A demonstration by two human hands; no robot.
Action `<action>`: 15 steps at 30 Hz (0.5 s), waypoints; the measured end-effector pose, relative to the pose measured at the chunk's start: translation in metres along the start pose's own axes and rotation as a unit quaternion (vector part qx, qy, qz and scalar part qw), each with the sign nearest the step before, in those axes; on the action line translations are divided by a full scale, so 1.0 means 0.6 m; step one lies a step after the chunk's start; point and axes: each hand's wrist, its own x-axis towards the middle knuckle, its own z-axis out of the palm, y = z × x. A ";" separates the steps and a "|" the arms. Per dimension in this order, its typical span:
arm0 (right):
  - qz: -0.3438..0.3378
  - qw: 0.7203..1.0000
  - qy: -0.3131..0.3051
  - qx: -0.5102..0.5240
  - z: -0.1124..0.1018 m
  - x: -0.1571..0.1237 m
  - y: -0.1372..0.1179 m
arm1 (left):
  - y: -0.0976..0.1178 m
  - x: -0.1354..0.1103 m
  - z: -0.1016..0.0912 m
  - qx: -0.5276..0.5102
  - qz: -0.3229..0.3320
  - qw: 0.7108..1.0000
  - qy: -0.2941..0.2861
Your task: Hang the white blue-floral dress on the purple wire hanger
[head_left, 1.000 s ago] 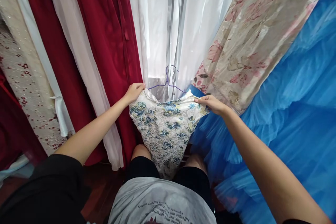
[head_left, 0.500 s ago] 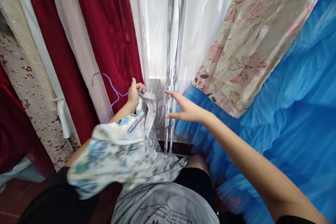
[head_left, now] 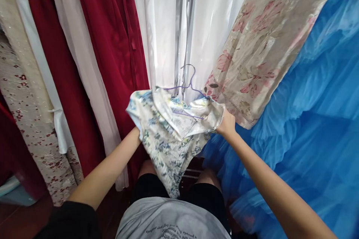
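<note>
A white floral blouse [head_left: 162,138] with blue, green and yellow print hangs spread out between my two hands. Inside it is a thin purple hanger [head_left: 191,82], its hook pointing up above the neckline and its lower bar showing through the neck opening. My right hand [head_left: 227,122] is closed on the blouse at its right shoulder end. On the other side my left hand [head_left: 137,135] reaches under the left sleeve; the fabric covers its fingers, so their grip does not show. The blouse's lower part narrows and drops between my knees.
Dark red garments [head_left: 112,44], a pale pink one [head_left: 81,52] and patterned beige ones hang on the left. White fabric [head_left: 162,26] hangs ahead behind metal poles [head_left: 183,37]. To the right are a beige floral dress [head_left: 260,52] and blue ruffled tulle [head_left: 314,142].
The blouse and hanger have moved right and turned to face forward, hook up. My right hand, open and apart before, has taken hold of the right shoulder. My left hand has gone under the sleeve.
</note>
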 end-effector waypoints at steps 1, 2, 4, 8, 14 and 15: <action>0.022 1.000 0.000 -0.016 -0.004 0.004 0.011 | -0.020 -0.015 0.004 -0.013 -0.011 1.000 0.013; 0.037 0.999 -0.002 -0.025 -0.008 0.009 0.016 | -0.038 -0.030 0.011 -0.056 -0.029 0.998 0.027; 0.039 0.999 -0.009 -0.029 -0.015 0.020 0.009 | -0.069 -0.062 0.032 -0.218 -0.082 0.971 0.056; -0.023 0.999 -0.026 -0.018 -0.037 0.032 -0.027 | -0.109 -0.122 0.090 -0.463 -0.175 0.860 0.124; -0.130 0.991 -0.040 0.012 -0.073 0.001 -0.008 | -0.113 -0.220 0.167 -0.427 -0.244 0.861 0.128; -0.136 0.990 -0.022 0.012 -0.071 -0.014 -0.007 | -0.108 -0.236 0.177 -0.425 -0.250 0.862 0.119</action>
